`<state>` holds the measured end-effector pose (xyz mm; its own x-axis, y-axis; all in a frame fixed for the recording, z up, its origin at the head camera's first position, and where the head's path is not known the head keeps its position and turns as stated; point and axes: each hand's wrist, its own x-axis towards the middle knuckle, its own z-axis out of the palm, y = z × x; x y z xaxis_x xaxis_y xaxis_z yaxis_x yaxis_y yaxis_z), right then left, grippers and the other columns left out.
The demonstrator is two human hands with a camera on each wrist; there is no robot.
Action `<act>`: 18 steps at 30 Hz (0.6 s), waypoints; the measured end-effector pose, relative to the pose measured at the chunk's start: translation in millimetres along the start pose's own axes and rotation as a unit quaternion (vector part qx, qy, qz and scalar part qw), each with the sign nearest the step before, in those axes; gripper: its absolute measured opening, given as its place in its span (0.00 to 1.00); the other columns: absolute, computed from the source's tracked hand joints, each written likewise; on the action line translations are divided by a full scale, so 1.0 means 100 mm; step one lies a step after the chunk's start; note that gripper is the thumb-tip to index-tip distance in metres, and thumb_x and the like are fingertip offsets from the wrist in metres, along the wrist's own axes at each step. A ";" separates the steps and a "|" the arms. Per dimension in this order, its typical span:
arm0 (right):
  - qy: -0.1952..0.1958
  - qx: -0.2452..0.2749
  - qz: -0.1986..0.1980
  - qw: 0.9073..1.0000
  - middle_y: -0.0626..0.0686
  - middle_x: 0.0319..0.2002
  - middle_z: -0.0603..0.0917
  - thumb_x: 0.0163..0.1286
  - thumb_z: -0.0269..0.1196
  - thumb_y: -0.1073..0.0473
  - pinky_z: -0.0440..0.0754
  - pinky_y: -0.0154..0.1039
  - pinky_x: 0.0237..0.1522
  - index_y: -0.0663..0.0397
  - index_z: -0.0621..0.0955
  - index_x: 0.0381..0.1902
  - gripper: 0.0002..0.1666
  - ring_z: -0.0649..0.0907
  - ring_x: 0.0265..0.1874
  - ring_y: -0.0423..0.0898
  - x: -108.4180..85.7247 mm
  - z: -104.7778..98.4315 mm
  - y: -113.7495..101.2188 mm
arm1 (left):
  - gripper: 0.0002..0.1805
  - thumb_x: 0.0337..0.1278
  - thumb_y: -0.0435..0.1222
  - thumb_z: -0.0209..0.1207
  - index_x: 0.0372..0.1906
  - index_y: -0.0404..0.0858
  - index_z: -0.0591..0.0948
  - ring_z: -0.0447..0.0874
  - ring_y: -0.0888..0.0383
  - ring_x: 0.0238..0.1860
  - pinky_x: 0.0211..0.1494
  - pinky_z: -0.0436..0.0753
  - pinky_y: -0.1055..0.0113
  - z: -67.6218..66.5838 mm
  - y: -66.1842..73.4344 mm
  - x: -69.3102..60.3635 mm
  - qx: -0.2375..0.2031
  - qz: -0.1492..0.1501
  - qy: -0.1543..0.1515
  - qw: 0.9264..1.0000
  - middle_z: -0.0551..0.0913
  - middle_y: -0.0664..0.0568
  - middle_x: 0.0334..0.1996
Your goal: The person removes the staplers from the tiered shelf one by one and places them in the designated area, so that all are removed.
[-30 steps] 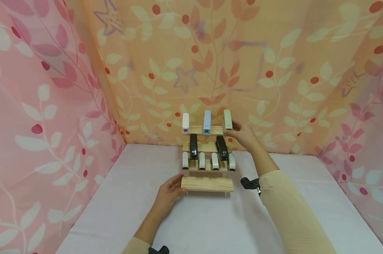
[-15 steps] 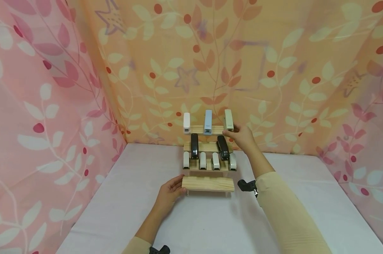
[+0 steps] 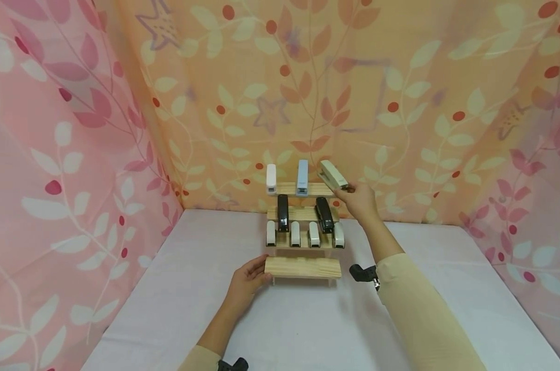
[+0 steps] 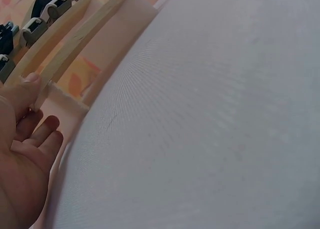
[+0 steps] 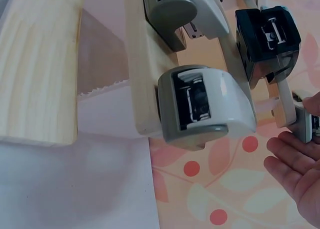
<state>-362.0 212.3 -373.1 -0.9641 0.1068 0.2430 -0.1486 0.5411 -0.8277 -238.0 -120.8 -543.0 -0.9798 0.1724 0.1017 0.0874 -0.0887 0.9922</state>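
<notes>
A pale green stapler [image 3: 334,175] is slanted at the right end of the top step of a wooden display rack [image 3: 303,268]. My right hand [image 3: 360,201] pinches its near end; whether the stapler still touches the step I cannot tell. In the right wrist view the stapler [image 5: 302,124] shows at the edge beside my fingers. My left hand [image 3: 245,282] holds the left end of the rack's lowest step, thumb on top. A white stapler [image 3: 271,179] and a blue stapler [image 3: 302,178] stand on the same top step.
Two black staplers [image 3: 283,213] stand on the step below. Several small whitish staplers [image 3: 313,234] line the step under that. A white cloth [image 3: 192,268] covers the table, and patterned curtains [image 3: 243,129] hang close behind the rack.
The green stapler has turned from nearly straight to slanted, its near end swung right and its far end left. My right hand has shifted with it. My left hand stays put.
</notes>
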 end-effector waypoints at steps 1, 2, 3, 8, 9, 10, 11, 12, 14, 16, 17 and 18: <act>0.006 -0.005 -0.003 1.000 0.67 0.55 0.85 0.71 0.68 0.51 0.85 0.51 0.53 0.67 0.80 0.63 0.31 0.85 0.54 0.58 -0.01 -0.01 0.00 | 0.34 0.59 0.30 0.70 0.70 0.32 0.73 0.75 0.43 0.69 0.61 0.82 0.71 0.00 0.00 0.00 0.001 0.001 0.000 1.000 0.76 0.38 0.68; 0.014 -0.012 -0.007 1.000 0.67 0.54 0.86 0.71 0.68 0.50 0.85 0.51 0.51 0.66 0.80 0.62 0.30 0.85 0.54 0.58 -0.02 -0.01 0.00 | 0.34 0.59 0.30 0.70 0.70 0.32 0.73 0.75 0.43 0.69 0.62 0.82 0.71 0.00 0.00 0.00 0.002 0.002 0.000 1.000 0.76 0.38 0.68; 0.021 -0.019 -0.012 1.000 0.66 0.53 0.87 0.70 0.68 0.50 0.85 0.49 0.49 0.66 0.81 0.61 0.30 0.85 0.53 0.58 -0.03 -0.02 -0.01 | 0.34 0.59 0.31 0.70 0.70 0.32 0.73 0.75 0.42 0.69 0.62 0.82 0.71 -0.01 0.00 0.00 0.006 0.004 -0.002 1.000 0.76 0.37 0.68; 0.053 -0.035 -0.034 0.997 0.63 0.48 0.89 0.70 0.68 0.49 0.82 0.35 0.37 0.62 0.84 0.58 0.27 0.87 0.47 0.55 -0.13 -0.09 0.05 | 0.34 0.60 0.33 0.70 0.71 0.31 0.73 0.76 0.43 0.68 0.62 0.82 0.71 0.01 -0.03 0.00 0.019 0.008 -0.009 1.000 0.76 0.37 0.68; 0.055 -0.032 -0.035 0.997 0.63 0.48 0.89 0.70 0.68 0.48 0.81 0.31 0.35 0.62 0.84 0.58 0.27 0.87 0.47 0.55 -0.15 -0.10 0.06 | 0.35 0.61 0.33 0.70 0.71 0.31 0.72 0.76 0.42 0.68 0.62 0.82 0.71 0.01 -0.04 0.00 0.021 0.011 -0.010 1.000 0.75 0.37 0.68; 0.057 -0.026 -0.034 0.997 0.63 0.48 0.89 0.70 0.68 0.48 0.80 0.28 0.32 0.61 0.84 0.59 0.27 0.88 0.47 0.55 -0.18 -0.12 0.07 | 0.34 0.61 0.33 0.70 0.71 0.30 0.72 0.76 0.42 0.68 0.62 0.82 0.71 0.02 -0.04 0.00 0.022 0.013 -0.011 1.000 0.75 0.36 0.68; 0.058 -0.018 -0.032 0.998 0.63 0.49 0.89 0.70 0.68 0.48 0.79 0.25 0.31 0.61 0.83 0.60 0.28 0.88 0.47 0.55 -0.22 -0.14 0.08 | 0.34 0.61 0.33 0.70 0.71 0.30 0.72 0.76 0.42 0.68 0.62 0.82 0.71 0.02 -0.04 0.00 0.022 0.013 -0.010 1.000 0.75 0.36 0.68; 0.060 -0.014 -0.031 0.998 0.64 0.49 0.89 0.71 0.67 0.47 0.77 0.23 0.30 0.61 0.83 0.61 0.28 0.88 0.48 0.55 -0.25 -0.16 0.09 | 0.34 0.61 0.32 0.70 0.71 0.31 0.72 0.76 0.42 0.68 0.62 0.82 0.71 0.02 -0.04 0.00 0.022 0.012 -0.008 1.000 0.75 0.36 0.68; 0.064 0.003 -0.031 0.997 0.65 0.51 0.88 0.71 0.67 0.47 0.77 0.20 0.29 0.63 0.82 0.63 0.30 0.87 0.50 0.56 -0.33 -0.21 0.09 | 0.33 0.61 0.32 0.69 0.71 0.31 0.72 0.75 0.41 0.68 0.62 0.82 0.71 0.03 -0.03 -0.01 0.021 0.011 -0.006 1.000 0.75 0.36 0.68; 0.078 0.002 -0.035 0.996 0.66 0.51 0.88 0.71 0.68 0.48 0.77 0.19 0.30 0.64 0.82 0.61 0.30 0.87 0.50 0.56 -0.42 -0.26 0.09 | 0.33 0.62 0.32 0.69 0.71 0.30 0.72 0.75 0.41 0.69 0.62 0.82 0.70 0.03 -0.02 -0.01 0.021 0.012 -0.006 1.000 0.75 0.35 0.68; 0.084 0.000 -0.038 0.996 0.65 0.50 0.88 0.71 0.68 0.48 0.77 0.18 0.31 0.64 0.83 0.60 0.29 0.87 0.50 0.56 -0.47 -0.28 0.09 | 0.33 0.62 0.32 0.69 0.71 0.31 0.72 0.75 0.41 0.69 0.62 0.82 0.70 0.03 -0.02 -0.01 0.022 0.008 -0.004 1.000 0.75 0.36 0.69; 0.091 -0.004 -0.041 0.995 0.65 0.50 0.88 0.71 0.68 0.48 0.77 0.17 0.31 0.63 0.84 0.59 0.28 0.88 0.50 0.55 -0.52 -0.30 0.10 | 0.33 0.62 0.32 0.69 0.71 0.32 0.73 0.75 0.42 0.69 0.62 0.82 0.70 0.03 -0.01 -0.01 0.024 0.008 -0.004 1.000 0.75 0.37 0.69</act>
<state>-307.1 236.9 -378.6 -0.8930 0.2113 0.3973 -0.2221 0.5610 -0.7975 -236.5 -117.4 -544.1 -0.9770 0.1784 0.1172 0.1110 -0.0440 0.9928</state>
